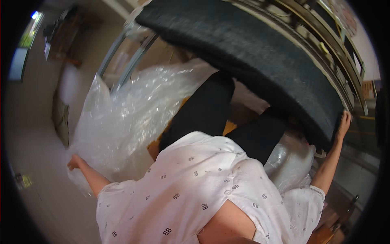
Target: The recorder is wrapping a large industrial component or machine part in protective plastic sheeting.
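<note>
At the far left, my left hand is closed on the edge of a clear plastic sheet. The sheet is crinkled and spreads from that hand across to my black-trousered legs. At the right, my right hand rests against the end of a long table covered in dark cloth. Its fingers are stretched along the corner; the thumb side is partly hidden. The covered table curves across in front of me, over my knees.
Grey metal legs stand under the table's left end. Wooden and metal rails run behind the table. More clear plastic bunches beside my right thigh. A dark piece of furniture stands at the far left, and a greenish cloth-like thing is nearer.
</note>
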A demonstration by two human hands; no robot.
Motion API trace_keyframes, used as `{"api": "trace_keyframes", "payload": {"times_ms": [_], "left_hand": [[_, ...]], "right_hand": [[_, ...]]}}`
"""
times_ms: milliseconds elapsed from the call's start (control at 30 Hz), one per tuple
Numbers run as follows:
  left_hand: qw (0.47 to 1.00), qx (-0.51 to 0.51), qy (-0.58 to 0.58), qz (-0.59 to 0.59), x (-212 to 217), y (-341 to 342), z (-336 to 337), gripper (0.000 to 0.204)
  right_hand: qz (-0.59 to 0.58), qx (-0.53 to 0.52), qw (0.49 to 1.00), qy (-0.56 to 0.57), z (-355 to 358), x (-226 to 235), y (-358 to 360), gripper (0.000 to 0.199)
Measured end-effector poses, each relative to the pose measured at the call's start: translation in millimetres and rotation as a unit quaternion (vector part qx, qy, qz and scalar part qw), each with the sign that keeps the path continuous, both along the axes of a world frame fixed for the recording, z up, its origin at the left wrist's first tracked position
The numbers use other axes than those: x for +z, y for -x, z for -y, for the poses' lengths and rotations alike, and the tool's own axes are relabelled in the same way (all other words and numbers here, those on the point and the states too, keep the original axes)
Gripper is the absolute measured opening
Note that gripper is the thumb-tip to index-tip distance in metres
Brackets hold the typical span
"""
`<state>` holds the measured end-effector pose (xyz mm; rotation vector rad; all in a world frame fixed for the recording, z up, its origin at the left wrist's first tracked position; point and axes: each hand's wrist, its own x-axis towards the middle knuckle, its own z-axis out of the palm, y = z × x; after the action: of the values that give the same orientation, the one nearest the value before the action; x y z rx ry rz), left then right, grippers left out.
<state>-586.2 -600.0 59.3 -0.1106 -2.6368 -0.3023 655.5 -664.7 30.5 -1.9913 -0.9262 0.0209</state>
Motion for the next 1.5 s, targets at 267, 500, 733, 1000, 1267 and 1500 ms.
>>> {"api": "trace_keyframes", "payload": {"times_ms": [267,500,733,1000,1267,1500], "left_hand": [[0.72,-0.679,-0.112,0.092,-43.3,-408.3,-295.6,0.053],[0.577,-0.795,-0.048,0.18,23.4,-672.4,-335.9,0.045],[0.621,-0.779,0.071,0.041,2.7,-708.1,-347.4,0.049],[0.655,-0.748,0.038,0.106,18.1,-684.2,-296.6,0.039],[0.939,-0.248,0.238,0.018,92.1,-505.4,42.6,0.058],[0.96,0.052,0.217,0.171,183.5,-497.6,274.2,0.072]], "right_hand": [[0.247,0.095,0.943,0.202,-1.3,49.5,83.9,0.037],[0.189,0.111,0.951,0.219,-22.7,62.2,66.7,0.046],[0.164,0.116,0.944,0.261,-32.2,66.8,56.5,0.044],[0.205,0.128,0.931,0.272,-35.5,68.7,63.0,0.052],[0.269,0.122,0.912,0.286,-12.4,57.4,60.2,0.056],[0.303,0.133,0.915,0.232,-4.0,51.4,58.3,0.057]]}}
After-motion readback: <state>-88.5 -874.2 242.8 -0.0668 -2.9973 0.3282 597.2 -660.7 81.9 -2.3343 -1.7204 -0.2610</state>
